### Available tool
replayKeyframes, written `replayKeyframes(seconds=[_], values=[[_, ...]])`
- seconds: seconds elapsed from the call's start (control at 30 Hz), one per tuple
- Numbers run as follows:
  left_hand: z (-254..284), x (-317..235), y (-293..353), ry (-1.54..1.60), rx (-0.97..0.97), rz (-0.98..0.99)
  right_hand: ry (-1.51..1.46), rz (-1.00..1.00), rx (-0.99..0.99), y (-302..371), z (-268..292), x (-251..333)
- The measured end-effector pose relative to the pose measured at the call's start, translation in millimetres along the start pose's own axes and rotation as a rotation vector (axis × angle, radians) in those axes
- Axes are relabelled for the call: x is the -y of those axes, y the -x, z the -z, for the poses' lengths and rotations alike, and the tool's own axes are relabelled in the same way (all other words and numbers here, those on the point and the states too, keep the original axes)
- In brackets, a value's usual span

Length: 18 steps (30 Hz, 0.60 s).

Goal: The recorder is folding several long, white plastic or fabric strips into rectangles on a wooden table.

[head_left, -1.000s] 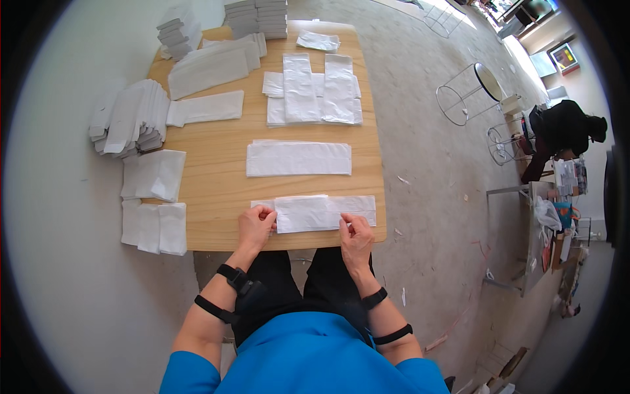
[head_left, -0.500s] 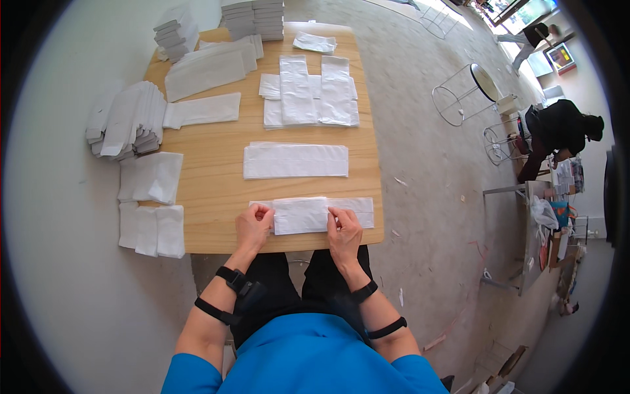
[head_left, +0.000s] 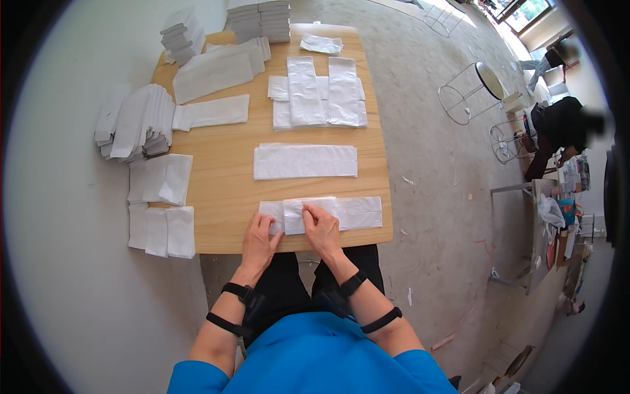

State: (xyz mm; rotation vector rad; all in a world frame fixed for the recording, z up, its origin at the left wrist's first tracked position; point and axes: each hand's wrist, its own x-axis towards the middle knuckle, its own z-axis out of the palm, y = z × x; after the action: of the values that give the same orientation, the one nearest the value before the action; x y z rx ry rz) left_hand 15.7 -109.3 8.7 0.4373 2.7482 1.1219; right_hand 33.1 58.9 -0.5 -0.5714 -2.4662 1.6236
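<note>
A long white paper bag (head_left: 348, 211) lies flat along the near edge of the wooden table (head_left: 223, 184). A smaller white folded piece (head_left: 298, 211) lies on its left part. My left hand (head_left: 258, 240) rests flat on the left end of that bag, fingers spread. My right hand (head_left: 321, 228) presses down on the smaller piece near the bag's middle, fingertips together on the paper. Neither hand lifts anything off the table.
Another flat white bag (head_left: 305, 161) lies further up the table. Several bags (head_left: 318, 92) are spread at the far right, piles (head_left: 259, 16) at the far edge. Folded stacks (head_left: 131, 125) overhang the left edge. A wire stool (head_left: 469, 92) and another person (head_left: 564, 125) are at right.
My right hand has slid left along the bag from its right part to near the middle, bringing the folded piece over the left part. My left hand stayed at the left end.
</note>
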Motion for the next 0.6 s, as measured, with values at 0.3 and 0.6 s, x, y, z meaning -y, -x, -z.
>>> replayKeyframes(seconds=[0.3, 0.6], values=[[0, 9, 6, 0.461, -0.236, 0.317, 0.034, -0.023, -0.001, -1, 2, 9], [-8, -60, 3, 0.711, -0.221, 0.151, -0.229, -0.085, 0.076, 16, 23, 56]])
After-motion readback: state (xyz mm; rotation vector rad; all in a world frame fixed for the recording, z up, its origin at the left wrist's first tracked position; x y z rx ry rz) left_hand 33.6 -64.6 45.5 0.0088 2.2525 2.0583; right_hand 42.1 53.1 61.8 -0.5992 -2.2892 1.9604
